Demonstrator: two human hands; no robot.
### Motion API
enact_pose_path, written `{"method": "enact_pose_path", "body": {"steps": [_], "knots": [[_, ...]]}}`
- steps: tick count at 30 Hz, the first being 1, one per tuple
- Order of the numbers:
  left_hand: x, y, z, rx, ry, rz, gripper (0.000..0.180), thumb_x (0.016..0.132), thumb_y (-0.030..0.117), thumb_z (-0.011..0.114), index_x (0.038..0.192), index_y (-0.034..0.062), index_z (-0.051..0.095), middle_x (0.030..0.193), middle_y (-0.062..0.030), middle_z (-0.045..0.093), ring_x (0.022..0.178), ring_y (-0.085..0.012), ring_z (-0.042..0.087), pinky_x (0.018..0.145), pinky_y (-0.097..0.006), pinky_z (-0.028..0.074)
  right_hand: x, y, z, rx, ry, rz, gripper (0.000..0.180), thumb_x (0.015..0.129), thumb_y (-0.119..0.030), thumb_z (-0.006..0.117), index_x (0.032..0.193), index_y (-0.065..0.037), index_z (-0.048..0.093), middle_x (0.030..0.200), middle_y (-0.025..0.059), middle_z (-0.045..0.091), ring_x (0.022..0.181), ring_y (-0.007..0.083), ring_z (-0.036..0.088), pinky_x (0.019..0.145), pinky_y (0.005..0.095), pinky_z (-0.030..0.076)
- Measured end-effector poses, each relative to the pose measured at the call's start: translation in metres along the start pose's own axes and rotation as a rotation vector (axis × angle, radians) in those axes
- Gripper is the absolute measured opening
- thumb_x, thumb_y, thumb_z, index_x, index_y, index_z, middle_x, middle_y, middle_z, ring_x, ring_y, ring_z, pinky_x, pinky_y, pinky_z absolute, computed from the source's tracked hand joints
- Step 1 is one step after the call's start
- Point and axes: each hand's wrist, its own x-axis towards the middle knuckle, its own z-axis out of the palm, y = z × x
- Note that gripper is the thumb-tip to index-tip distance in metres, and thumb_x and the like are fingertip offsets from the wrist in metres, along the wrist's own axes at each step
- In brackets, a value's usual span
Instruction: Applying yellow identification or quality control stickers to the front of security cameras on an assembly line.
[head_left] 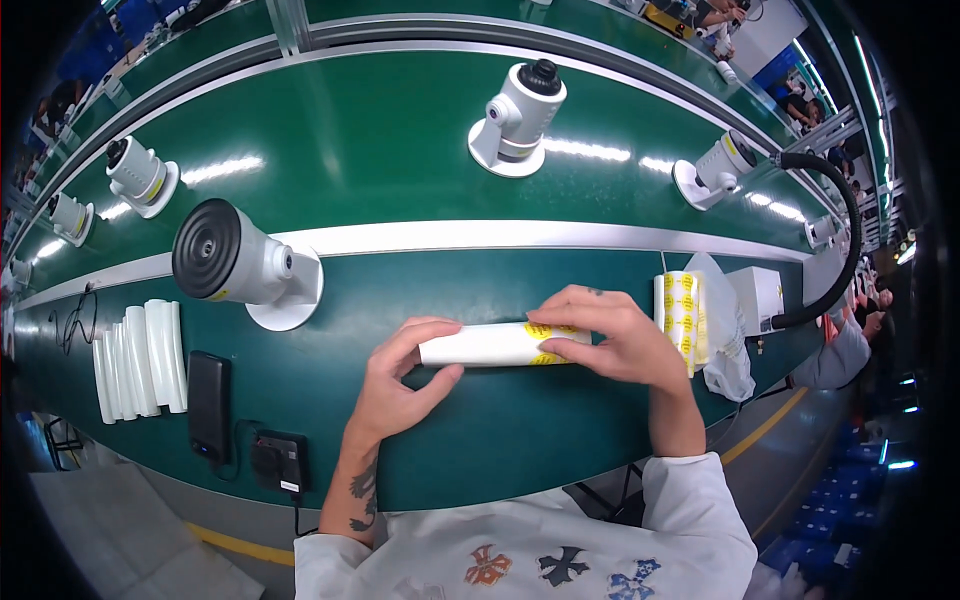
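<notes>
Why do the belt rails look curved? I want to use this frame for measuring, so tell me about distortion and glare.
Head view: fisheye bends the metal rail toward the rim, and the corners go black; overhead lights leave white glare streaks on the green belt; both hands, left and right, and the white strip are sharp.

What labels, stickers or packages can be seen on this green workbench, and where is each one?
White strip of round yellow stickers: held flat between the left hand and the right hand, middle of the bench.
White sheet of round yellow stickers: upright, just right of the right hand.
Clear plastic bag: crumpled beside that sheet.
Small white box: behind the bag, right end.
</notes>
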Motion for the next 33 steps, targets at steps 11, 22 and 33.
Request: {"method": "enact_pose_path", "body": {"steps": [11, 22, 33], "knots": [[0.001, -0.003, 0.005, -0.176, 0.087, 0.017, 0.024, 0.082, -0.010, 0.066, 0.105, -0.0038, 0.060, 0.128, -0.0178, 0.052, 0.101, -0.0204, 0.063, 0.081, -0.027, 0.056, -0.017, 0.004, 0.025, 0.000, 0.145, 0.038, 0.023, 0.077, -0.003, 0.074, 0.100, 0.000, 0.069, 0.098, 0.0110, 0.068, 0.078, 0.0219, 0.067, 0.064, 0.0273, 0.051], [0.013, -0.016, 0.012, -0.281, 0.297, -0.239, 0.022, 0.088, 0.001, 0.064, 0.107, -0.0091, 0.059, 0.102, -0.0140, 0.064, 0.090, -0.0190, 0.066, 0.076, -0.029, 0.059, -0.015, 0.012, 0.036, -0.493, 0.393, -0.245, 0.020, 0.072, -0.003, 0.074, 0.090, -0.004, 0.066, 0.097, 0.0099, 0.066, 0.080, 0.0271, 0.068, 0.064, 0.0321, 0.057], [0.016, -0.013, 0.003, 0.799, 0.702, 0.044, 0.086, 0.066, 0.016, 0.087, 0.136, 0.0005, 0.039, 0.127, -0.0134, 0.043, 0.075, -0.0119, 0.051, 0.064, -0.025, 0.048, -0.061, -0.014, 0.014, -0.044, 0.655, 0.101, 0.017, 0.070, 0.008, 0.074, 0.081, 0.000, 0.064, 0.073, 0.0050, 0.057, 0.055, 0.0082, 0.046, 0.051, 0.0214, 0.035]]}}
